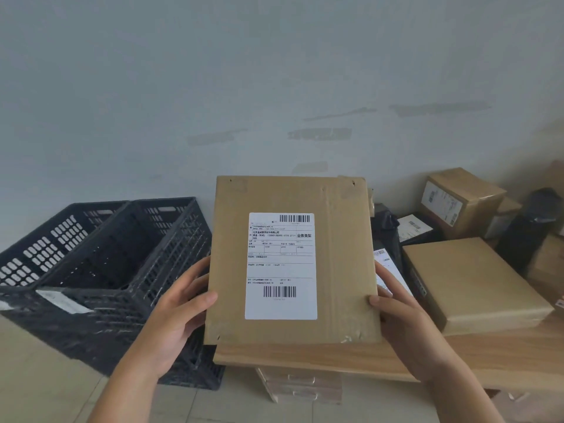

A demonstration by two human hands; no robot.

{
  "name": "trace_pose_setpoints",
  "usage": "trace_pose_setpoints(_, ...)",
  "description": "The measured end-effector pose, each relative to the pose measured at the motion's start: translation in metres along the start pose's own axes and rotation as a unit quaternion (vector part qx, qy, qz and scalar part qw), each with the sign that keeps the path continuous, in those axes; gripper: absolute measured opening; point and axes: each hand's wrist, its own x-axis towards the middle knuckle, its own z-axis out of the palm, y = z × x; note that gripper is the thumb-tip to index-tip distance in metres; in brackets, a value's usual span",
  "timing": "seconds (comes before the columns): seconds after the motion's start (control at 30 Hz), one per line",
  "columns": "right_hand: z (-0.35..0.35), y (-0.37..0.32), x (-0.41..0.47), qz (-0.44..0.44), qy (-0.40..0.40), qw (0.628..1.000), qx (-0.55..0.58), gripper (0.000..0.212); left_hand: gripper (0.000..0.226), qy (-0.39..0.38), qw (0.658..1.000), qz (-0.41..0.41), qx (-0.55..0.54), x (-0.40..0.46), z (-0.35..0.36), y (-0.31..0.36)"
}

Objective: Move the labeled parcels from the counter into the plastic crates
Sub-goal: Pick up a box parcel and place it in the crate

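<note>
Your fingers (195, 271) curl around the edges of a flat cardboard parcel (335, 270): your left hand (171, 319) grips its left edge with the thumb on the face, your right hand (403, 319) grips the right edge the same way. You hold the parcel upright, its white shipping label (280, 265) facing you, above the near corner of the wooden counter (305, 358). Because you pinch only the lower edges, the tall panel could tip away or slip as you swing it left, and its bottom corner could catch the rim of the nearer black plastic crate (122, 270). A second crate (39, 248) stands beside it; both sit on a pale tiled floor (45, 377). More brown boxes (470, 282) and dark bags crowd the counter at right, against a plain grey wall (213, 87).
</note>
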Motion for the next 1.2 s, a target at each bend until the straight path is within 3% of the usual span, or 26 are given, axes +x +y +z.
trace_pose_setpoints(0.17,0.048,-0.003,0.014,0.0,-0.015,1.0,-0.027,0.059,0.069,0.015,1.0,0.016,0.001,-0.031,-0.034,-0.001)
trace_pose_setpoints(0.4,0.161,0.03,0.03,0.066,-0.016,0.996,-0.049,0.041,0.074,0.112,0.994,0.013,-0.008,-0.116,-0.128,-0.007)
trace_pose_setpoints(0.63,0.285,0.077,0.013,0.137,-0.082,0.984,-0.084,0.057,0.068,0.19,0.981,0.006,-0.027,-0.226,-0.222,-0.028)
trace_pose_setpoints(0.87,0.403,0.132,-0.004,0.167,-0.114,0.971,-0.124,0.049,0.072,0.263,0.963,-0.011,-0.067,-0.323,-0.304,-0.051)
trace_pose_setpoints(1.03,0.455,0.163,-0.016,0.209,-0.113,0.962,-0.136,0.045,0.08,0.288,0.954,-0.035,-0.079,-0.366,-0.343,-0.067)
trace_pose_setpoints(1.2,0.492,0.181,0.003,0.226,-0.13,0.955,-0.141,0.055,0.073,0.308,0.947,-0.037,-0.084,-0.378,-0.377,-0.08)
